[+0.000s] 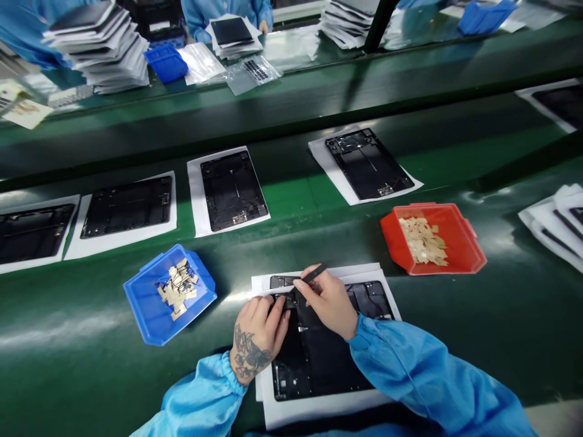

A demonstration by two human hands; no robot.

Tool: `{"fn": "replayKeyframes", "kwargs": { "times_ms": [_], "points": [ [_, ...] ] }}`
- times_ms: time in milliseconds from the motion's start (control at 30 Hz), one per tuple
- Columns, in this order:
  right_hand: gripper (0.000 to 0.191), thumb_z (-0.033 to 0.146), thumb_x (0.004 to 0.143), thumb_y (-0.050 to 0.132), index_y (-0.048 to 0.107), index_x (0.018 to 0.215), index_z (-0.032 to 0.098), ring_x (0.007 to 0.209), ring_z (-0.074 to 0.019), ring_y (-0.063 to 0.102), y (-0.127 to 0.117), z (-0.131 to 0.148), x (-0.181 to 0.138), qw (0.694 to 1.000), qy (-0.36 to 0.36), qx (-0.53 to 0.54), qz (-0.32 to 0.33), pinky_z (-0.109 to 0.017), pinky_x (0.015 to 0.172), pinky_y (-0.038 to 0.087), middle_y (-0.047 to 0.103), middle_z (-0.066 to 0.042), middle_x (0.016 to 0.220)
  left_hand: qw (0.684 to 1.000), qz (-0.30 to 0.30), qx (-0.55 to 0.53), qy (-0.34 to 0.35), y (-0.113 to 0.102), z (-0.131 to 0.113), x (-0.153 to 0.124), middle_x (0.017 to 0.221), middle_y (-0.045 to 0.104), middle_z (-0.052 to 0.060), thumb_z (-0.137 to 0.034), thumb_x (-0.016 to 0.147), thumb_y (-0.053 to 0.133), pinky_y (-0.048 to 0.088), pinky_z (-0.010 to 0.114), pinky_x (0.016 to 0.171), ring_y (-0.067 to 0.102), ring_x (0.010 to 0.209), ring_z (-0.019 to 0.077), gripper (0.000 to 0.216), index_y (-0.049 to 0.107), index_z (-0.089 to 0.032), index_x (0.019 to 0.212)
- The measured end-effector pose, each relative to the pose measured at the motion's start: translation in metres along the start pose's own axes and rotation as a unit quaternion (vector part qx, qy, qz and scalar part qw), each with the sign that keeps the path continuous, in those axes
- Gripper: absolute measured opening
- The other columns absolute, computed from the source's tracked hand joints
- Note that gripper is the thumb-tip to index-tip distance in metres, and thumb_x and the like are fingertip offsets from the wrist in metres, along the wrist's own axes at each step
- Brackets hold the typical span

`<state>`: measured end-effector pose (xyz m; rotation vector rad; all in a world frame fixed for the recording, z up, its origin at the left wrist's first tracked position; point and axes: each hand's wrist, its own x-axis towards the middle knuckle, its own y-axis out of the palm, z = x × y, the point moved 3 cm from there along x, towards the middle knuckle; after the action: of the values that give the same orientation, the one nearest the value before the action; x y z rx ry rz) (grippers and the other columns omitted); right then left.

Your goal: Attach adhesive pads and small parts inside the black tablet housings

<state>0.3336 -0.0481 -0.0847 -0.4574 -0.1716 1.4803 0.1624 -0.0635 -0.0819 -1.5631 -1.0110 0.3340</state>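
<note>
A black tablet housing (334,358) lies on white sheets (319,411) right in front of me, its inner side facing up. My left hand (259,334) rests at the housing's upper left part, fingers bent and fingertips pressed on a small dark part there. What is under those fingertips is mostly hidden. In my right hand (328,297) is a dark, pen-like stick tool (315,273), pinched between thumb and fingers. Its lower end points toward the upper edge of the housing, close to my left fingertips.
A blue bin (144,312) with small tan pieces stands to the left, a red bin (462,258) with similar pieces to the right. Beyond, several housings on white sheets, one being a tablet housing (234,191), line the green belt (291,197). A co-worker's sleeve (195,15) shows at the far bench.
</note>
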Motion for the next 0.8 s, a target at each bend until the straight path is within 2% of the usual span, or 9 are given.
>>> {"fn": "replayKeyframes", "kwargs": {
  "times_ms": [133, 233, 367, 433, 533, 600, 667, 800],
  "points": [
    [0.017, 0.039, 0.088, 0.055, 0.054, 0.089, 0.021, 0.069, -0.0164, 0.064, -0.002, 0.003, 0.000, 0.999, -0.029, -0.040, 0.016, -0.027, 0.062, 0.051, 0.064, -0.002, 0.078, 1.000, -0.006, 0.021, 0.002, -0.002, -0.003, 0.003, 0.085, 0.060, 0.010, -0.021, 0.083, 0.057, 0.044, 0.034, 0.065, 0.051, 0.075, 0.0211, 0.025, 0.062, -0.010, 0.106],
    [0.019, 0.039, 0.089, 0.053, 0.057, 0.087, 0.020, 0.071, -0.0178, 0.063, -0.002, 0.006, -0.001, 0.992, -0.077, -0.094, 0.027, -0.029, 0.066, 0.050, 0.065, -0.004, 0.080, 0.999, -0.007, 0.032, 0.003, -0.002, -0.004, 0.005, 0.084, 0.059, 0.010, -0.021, 0.083, 0.057, 0.043, 0.034, 0.063, 0.051, 0.074, 0.0213, 0.025, 0.062, -0.010, 0.104],
    [0.021, 0.037, 0.091, 0.049, 0.057, 0.086, 0.018, 0.076, -0.0215, 0.064, -0.004, 0.013, -0.005, 0.975, -0.158, -0.155, 0.005, -0.033, 0.070, 0.050, 0.067, -0.007, 0.080, 0.999, 0.001, 0.036, -0.001, 0.001, -0.003, 0.004, 0.082, 0.058, 0.009, -0.022, 0.083, 0.056, 0.043, 0.034, 0.063, 0.051, 0.074, 0.0211, 0.026, 0.062, -0.010, 0.105],
    [0.023, 0.038, 0.092, 0.047, 0.058, 0.086, 0.019, 0.079, -0.0235, 0.065, -0.010, 0.018, -0.007, 0.969, -0.174, -0.174, -0.017, -0.035, 0.072, 0.050, 0.068, -0.008, 0.081, 0.999, 0.006, 0.035, -0.004, 0.002, -0.002, 0.003, 0.082, 0.058, 0.009, -0.022, 0.083, 0.056, 0.043, 0.034, 0.064, 0.051, 0.074, 0.0210, 0.026, 0.062, -0.011, 0.106],
    [0.021, 0.037, 0.092, 0.047, 0.059, 0.086, 0.020, 0.079, -0.0217, 0.066, -0.023, 0.023, -0.008, 0.976, -0.142, -0.159, -0.038, -0.033, 0.072, 0.050, 0.068, -0.007, 0.084, 0.999, 0.008, 0.033, -0.007, 0.002, -0.002, 0.001, 0.082, 0.058, 0.009, -0.023, 0.084, 0.056, 0.043, 0.034, 0.064, 0.051, 0.074, 0.0208, 0.027, 0.062, -0.012, 0.107],
    [0.018, 0.037, 0.091, 0.050, 0.059, 0.086, 0.021, 0.073, -0.0181, 0.066, -0.028, 0.023, -0.009, 0.986, -0.108, -0.127, -0.022, -0.029, 0.067, 0.051, 0.067, -0.005, 0.084, 0.999, 0.004, 0.033, -0.006, 0.001, -0.002, 0.002, 0.082, 0.058, 0.009, -0.023, 0.084, 0.056, 0.043, 0.034, 0.063, 0.052, 0.074, 0.0206, 0.026, 0.062, -0.012, 0.107],
    [0.017, 0.038, 0.090, 0.052, 0.058, 0.086, 0.022, 0.067, -0.0161, 0.065, -0.028, 0.022, -0.011, 0.990, -0.087, -0.109, 0.002, -0.027, 0.064, 0.050, 0.067, -0.002, 0.081, 0.999, -0.001, 0.035, -0.004, 0.000, -0.002, 0.003, 0.082, 0.058, 0.009, -0.024, 0.084, 0.055, 0.043, 0.033, 0.062, 0.052, 0.074, 0.0206, 0.026, 0.062, -0.012, 0.106],
    [0.017, 0.039, 0.089, 0.054, 0.057, 0.088, 0.022, 0.069, -0.0179, 0.066, -0.020, 0.018, -0.013, 0.989, -0.082, -0.119, 0.015, -0.029, 0.066, 0.050, 0.067, -0.002, 0.078, 0.999, 0.000, 0.043, -0.003, 0.000, -0.002, 0.003, 0.082, 0.058, 0.009, -0.025, 0.085, 0.054, 0.043, 0.033, 0.063, 0.052, 0.073, 0.0201, 0.026, 0.062, -0.012, 0.106]
  ]
}}
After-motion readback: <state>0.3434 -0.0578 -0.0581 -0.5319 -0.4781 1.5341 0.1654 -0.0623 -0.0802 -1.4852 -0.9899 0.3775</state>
